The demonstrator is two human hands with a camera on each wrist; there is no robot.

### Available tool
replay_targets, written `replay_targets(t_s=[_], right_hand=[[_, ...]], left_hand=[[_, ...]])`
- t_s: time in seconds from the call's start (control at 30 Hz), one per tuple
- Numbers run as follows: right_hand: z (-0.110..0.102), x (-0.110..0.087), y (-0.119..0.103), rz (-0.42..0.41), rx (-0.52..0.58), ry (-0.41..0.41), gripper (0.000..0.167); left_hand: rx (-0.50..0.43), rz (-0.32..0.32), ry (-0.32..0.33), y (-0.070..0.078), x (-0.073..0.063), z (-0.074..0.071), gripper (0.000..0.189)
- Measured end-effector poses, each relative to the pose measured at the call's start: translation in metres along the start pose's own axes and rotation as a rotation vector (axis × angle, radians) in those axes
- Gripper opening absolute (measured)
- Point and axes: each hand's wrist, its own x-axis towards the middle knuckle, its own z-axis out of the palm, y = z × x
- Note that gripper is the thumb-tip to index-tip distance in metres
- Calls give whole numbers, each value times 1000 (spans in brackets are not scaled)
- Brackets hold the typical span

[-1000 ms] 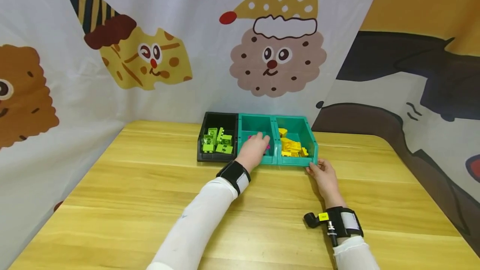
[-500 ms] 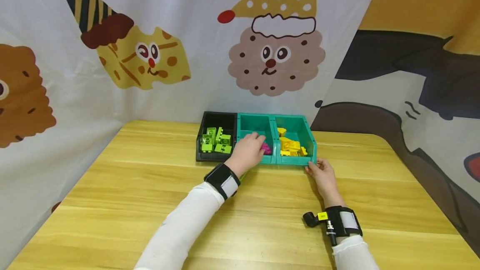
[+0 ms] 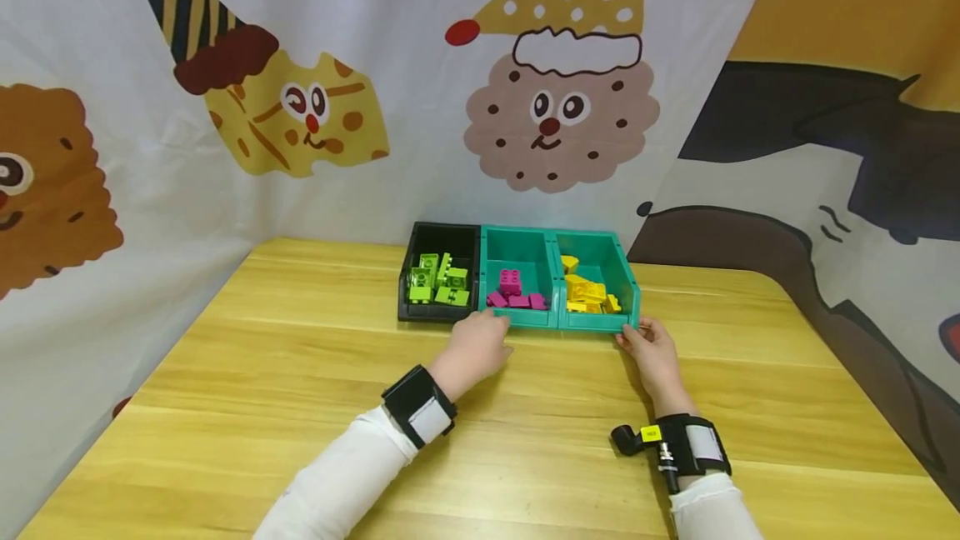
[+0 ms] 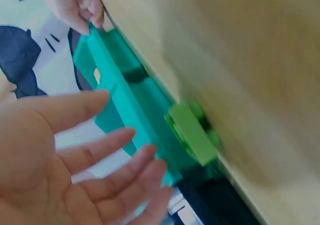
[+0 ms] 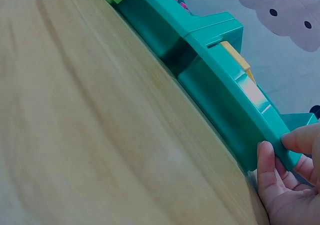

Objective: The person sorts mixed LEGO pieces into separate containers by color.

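Observation:
Fingers spread and holding nothing, my left hand [image 3: 472, 348] is just in front of the joint between the black bin [image 3: 450, 238] and the middle teal bin [image 3: 517, 247]. In the left wrist view a lime green toy brick [image 4: 192, 135] lies on the table against the bins' front, apart from the fingertips; the hand hides it in the head view. My right hand [image 3: 656, 361] pinches the front right corner of the right teal bin [image 3: 596, 322] between thumb and fingers. Green bricks [image 3: 452, 297] fill part of the black bin, magenta bricks [image 3: 510, 282] the middle one, yellow bricks [image 3: 585, 290] the right one.
The three bins stand side by side at the back of the wooden table [image 3: 525, 457]. Directly behind them hangs a printed cloth [image 3: 420, 140] with cartoon food figures. A small black camera [image 3: 626, 440] juts from the right wrist strap.
My left hand has come out of the middle bin and moved toward me and left, uncovering the magenta bricks. The right hand stays on the bin's corner.

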Motion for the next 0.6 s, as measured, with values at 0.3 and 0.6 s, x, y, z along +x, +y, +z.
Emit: replay_targets(t_s=[0.3,0.6], right_hand=[[-1,1,1,0,0,-7,34],[-1,-1,0,-2,-20,-9,34]], left_hand=[[112,-117,0,9,-10,12,11],[175,-137,-55,11,-9,14,18]])
